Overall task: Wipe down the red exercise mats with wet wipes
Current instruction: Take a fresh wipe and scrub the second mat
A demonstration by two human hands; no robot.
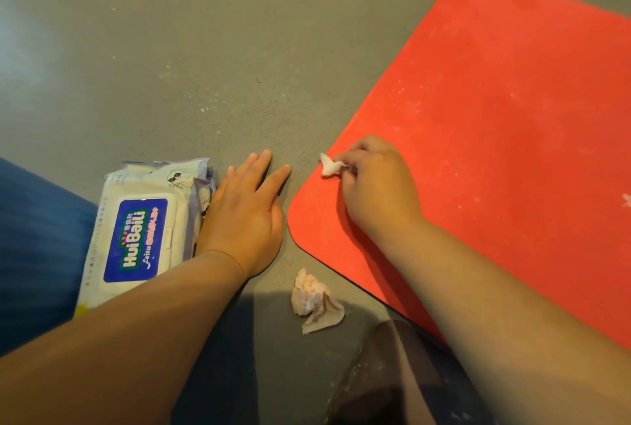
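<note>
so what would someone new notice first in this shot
The red exercise mat fills the right side, dotted with pale specks. The right hand pinches a small wet wipe in its grip near the mat's left edge. The left hand lies flat on the grey floor, between the wipes pack and a crumpled used wipe.

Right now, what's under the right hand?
The right hand pinches a small white wipe against the red mat. Most of the wipe is hidden under the fingers.

floor (205, 32) (grey) | mat (495, 117) | wipes pack (136, 237) | crumpled wipe (316, 303)
</note>
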